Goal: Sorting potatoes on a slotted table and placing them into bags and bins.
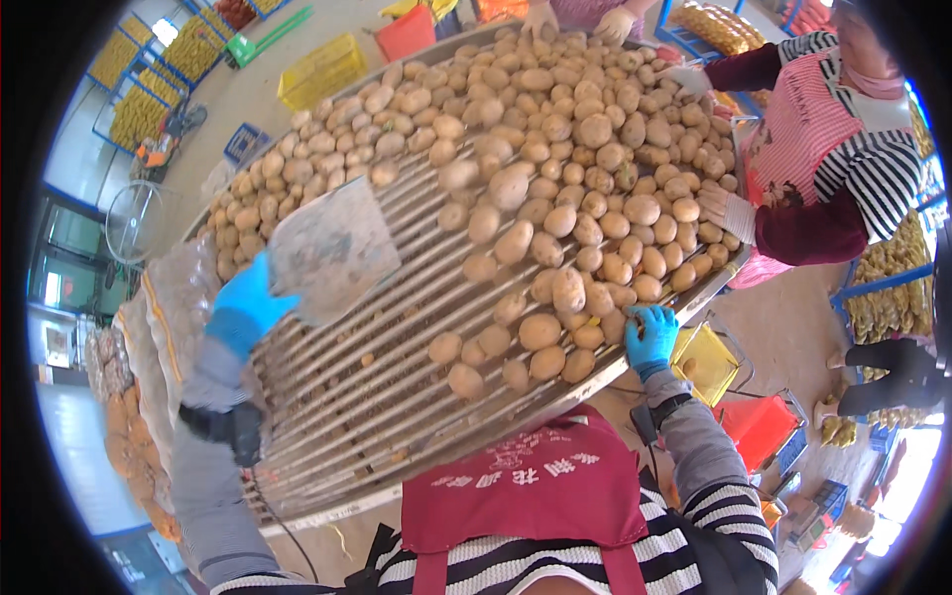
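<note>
My left hand (245,309), in a blue glove, grips a flat, worn grey scoop (335,249) at its left edge. The scoop is over the slatted sorting table (372,312), with potatoes beyond it. My right hand (651,341), also in a blue glove, rests at the table's near right rim with fingers bent. It lies beside the nearest potatoes (547,331); whether it grips the rim or a potato is unclear. A dense heap of potatoes (595,130) covers the far and right parts of the slats. Small bits lie between the bare slats.
Across the table, a co-worker's hands (614,26) touch the heap. Another person in a pink checked apron (792,119) works at the right side. Clear plastic sacks (178,297) stand at the left end. A yellow crate (323,71) and a yellow basket (705,361) are on the floor.
</note>
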Demonstrator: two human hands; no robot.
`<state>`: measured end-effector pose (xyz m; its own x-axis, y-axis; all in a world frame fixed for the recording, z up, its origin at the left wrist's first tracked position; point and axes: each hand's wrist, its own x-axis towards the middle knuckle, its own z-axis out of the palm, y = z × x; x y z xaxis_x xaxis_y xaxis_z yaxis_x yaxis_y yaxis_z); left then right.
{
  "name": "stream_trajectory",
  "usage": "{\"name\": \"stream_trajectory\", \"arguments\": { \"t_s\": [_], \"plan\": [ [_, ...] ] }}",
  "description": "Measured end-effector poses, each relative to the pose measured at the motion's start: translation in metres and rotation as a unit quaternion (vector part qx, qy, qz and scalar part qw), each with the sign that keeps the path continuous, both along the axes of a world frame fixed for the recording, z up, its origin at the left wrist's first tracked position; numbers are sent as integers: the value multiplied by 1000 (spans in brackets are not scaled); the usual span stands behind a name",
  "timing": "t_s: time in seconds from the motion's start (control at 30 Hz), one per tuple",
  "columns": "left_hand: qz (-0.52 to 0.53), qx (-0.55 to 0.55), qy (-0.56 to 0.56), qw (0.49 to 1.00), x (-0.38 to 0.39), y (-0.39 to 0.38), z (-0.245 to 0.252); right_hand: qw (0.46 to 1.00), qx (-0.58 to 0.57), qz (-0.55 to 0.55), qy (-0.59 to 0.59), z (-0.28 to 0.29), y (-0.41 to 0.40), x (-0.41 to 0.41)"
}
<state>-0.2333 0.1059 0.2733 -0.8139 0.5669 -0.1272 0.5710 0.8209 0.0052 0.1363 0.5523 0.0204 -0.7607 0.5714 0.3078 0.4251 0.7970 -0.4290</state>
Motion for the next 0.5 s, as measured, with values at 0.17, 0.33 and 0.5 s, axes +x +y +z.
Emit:
{"name": "stream_trajectory", "arguments": {
  "t_s": [0.17,0.33,0.5],
  "plan": [
    [272,53,-267,923,64,-132,39,999,27,7,-16,-4,5,-1],
    [292,-65,-307,903,118,-202,14,999,45,28,9,-10,2,-1],
    [391,114,-503,762,149,-175,-29,999,51,15,-5,-12,0,2]
  ]
}}
